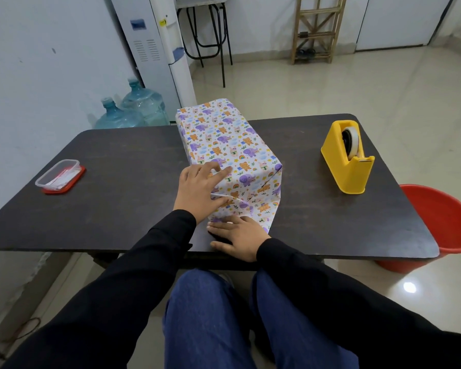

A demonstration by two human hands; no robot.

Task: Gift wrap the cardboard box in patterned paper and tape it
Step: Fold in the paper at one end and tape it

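Note:
The box [224,139], covered in white patterned paper with purple elephants and orange bears, lies lengthwise in the middle of the dark table [117,187]. My left hand [200,190] presses flat with straight fingers on the near left corner of the box, holding a folded paper flap against the near end. My right hand [240,237] rests flat on the table at the foot of that end, its fingers on the bottom paper flap [253,209]. A yellow tape dispenser [350,158] with a roll of clear tape stands to the right of the box.
A clear plastic container on a red lid [60,177] sits at the table's left. A red bucket [447,225] stands on the floor by the right corner. Water jugs [133,110] and a dispenser [155,49] stand behind the table.

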